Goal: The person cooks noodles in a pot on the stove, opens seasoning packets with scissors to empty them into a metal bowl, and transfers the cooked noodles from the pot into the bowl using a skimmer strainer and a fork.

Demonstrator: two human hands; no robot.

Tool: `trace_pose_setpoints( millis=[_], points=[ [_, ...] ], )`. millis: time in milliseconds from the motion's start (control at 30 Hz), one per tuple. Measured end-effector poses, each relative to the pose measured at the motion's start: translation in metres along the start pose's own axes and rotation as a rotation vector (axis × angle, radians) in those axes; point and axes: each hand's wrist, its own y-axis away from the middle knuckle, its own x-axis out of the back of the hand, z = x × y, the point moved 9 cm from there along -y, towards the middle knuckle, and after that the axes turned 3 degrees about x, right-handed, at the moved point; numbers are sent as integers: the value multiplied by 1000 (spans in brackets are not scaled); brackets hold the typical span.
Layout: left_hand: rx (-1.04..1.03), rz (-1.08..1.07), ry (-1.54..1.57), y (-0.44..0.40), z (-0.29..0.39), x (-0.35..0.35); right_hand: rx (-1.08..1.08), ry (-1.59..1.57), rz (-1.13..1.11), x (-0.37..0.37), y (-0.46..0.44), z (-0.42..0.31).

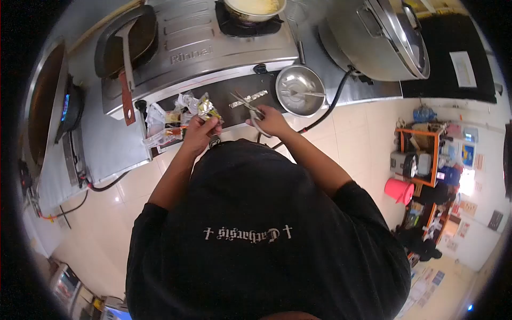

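A small shiny foil packet [209, 108], silver and yellow, is pinched in the fingers of my left hand [201, 132]. My right hand [273, 122] is closed around the handles of a pair of scissors [253, 109], whose blades point up and to the left. Under the blades lies a silver foil strip [257, 98] on the dark counter. Left of my left hand are crumpled clear plastic bags [157, 117] with small coloured packets among them. Just beyond my right hand stands a steel bowl [290, 105] with a metal utensil in it.
A gas stove [213, 52] runs along the back, carrying a dark square pan [141, 48] with a brown-handled spatula [127, 96], and a pot [255, 9] with pale yellow contents. A large steel pot [346, 45] stands right; a black hose [337, 93] curves near the bowl.
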Motion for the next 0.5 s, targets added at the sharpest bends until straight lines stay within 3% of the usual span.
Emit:
trace_pose_setpoints(
  millis=[33,133,233,300,367,433,467,500],
  points=[
    [-30,-52,4,-1,9,-3,-19,-9,13,-10,-6,7],
    [0,-71,-48,-8,25,-18,228,100,112,-24,-18,-5],
    [39,-117,-82,-27,31,-53,156,198,15,-4,-12,-10],
    [58,-152,-100,-48,23,-73,174,38,155,49,3,-1],
    [91,-129,-259,-66,16,-103,136,291,447,98,-2,50],
    [94,-137,-298,-86,1,-131,362,576,615,138,-1,60],
    [108,-162,-337,-94,-7,-151,364,570,622,144,-14,81],
    [119,-185,-374,-102,-15,-171,328,622,405,129,-37,106]
  ],
)
